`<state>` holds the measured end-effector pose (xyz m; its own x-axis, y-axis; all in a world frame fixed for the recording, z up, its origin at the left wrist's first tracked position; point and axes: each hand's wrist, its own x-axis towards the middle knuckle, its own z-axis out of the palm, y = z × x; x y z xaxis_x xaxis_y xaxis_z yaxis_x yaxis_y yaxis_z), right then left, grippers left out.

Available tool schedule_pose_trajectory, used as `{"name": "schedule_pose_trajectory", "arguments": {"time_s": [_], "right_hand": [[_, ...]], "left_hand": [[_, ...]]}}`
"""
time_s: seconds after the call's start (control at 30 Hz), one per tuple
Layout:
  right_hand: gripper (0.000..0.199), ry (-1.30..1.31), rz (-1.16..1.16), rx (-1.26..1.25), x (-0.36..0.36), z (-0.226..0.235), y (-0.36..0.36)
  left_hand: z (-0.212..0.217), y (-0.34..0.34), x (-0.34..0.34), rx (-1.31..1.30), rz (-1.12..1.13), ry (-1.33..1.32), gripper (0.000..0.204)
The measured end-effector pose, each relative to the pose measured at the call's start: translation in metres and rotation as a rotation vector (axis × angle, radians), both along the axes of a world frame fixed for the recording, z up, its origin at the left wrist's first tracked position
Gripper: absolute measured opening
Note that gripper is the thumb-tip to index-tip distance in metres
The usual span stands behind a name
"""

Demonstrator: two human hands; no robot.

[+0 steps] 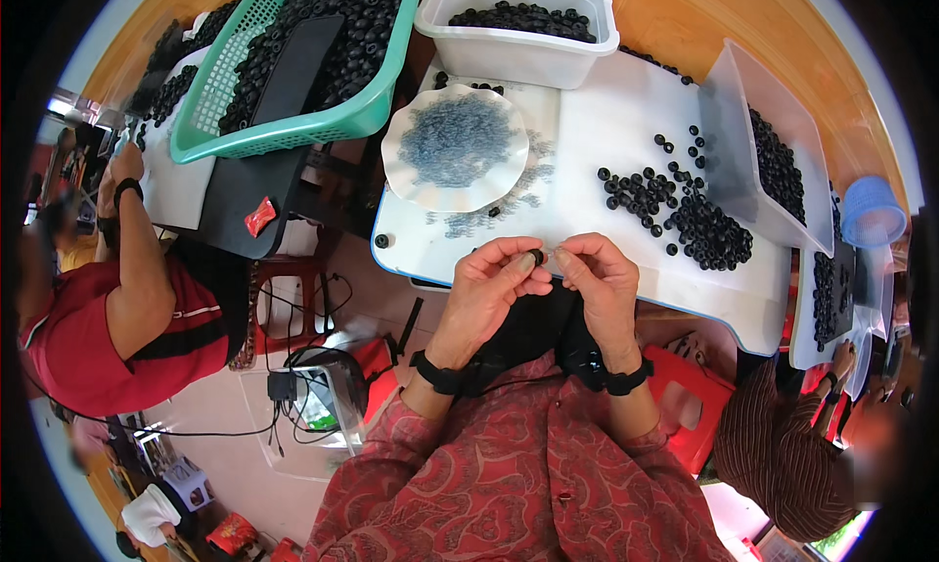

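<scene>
Both my hands are held close together just off the table's near edge. Between the thumb and fingertips of my left hand (491,286) is a small black ring-shaped part (537,257). My right hand (602,283) is pinched beside it, thumb against forefinger; whatever lies between those fingertips is too small to name. Beyond my left hand, a white wavy-rimmed plate (399,166) holds a heap of tiny grey-blue pieces (458,139), some spilled around it. Loose black round parts (712,234) with holes lie heaped on the white table (587,112) to the right.
A green basket (201,122) and a white tub (499,58), both with black parts, stand at the back. At the right a translucent bin (729,161) lies tipped. A co-worker in red (127,337) sits left, another in stripes (773,454) right. Cables (196,433) trail over the floor.
</scene>
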<state>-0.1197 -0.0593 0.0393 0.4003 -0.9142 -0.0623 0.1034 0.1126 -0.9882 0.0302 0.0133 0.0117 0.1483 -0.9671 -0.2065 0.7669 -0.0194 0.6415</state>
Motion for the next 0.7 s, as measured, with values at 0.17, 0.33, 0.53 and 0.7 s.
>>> {"name": "schedule_pose_trajectory", "arguments": {"time_s": [0.17, 0.33, 0.53, 0.7], "right_hand": [[0.008, -0.034, 0.012, -0.062, 0.0, -0.0005, 0.0012], [0.007, -0.046, 0.017, -0.048, -0.001, -0.0032, 0.0021], [0.007, -0.011, 0.001, -0.188, -0.0015, -0.0052, 0.0029], [0.007, 0.203, -0.039, -0.524, -0.0001, 0.0024, 0.0062]], "left_hand": [[-0.0004, -0.0043, -0.0024, -0.034, -0.003, 0.028, 0.025], [0.0015, -0.0046, -0.0055, -0.025, -0.005, 0.023, 0.025], [-0.0003, -0.0057, -0.0074, -0.015, 0.004, 0.008, 0.023], [-0.0046, -0.0057, -0.0083, -0.017, 0.008, 0.014, 0.023]]}}
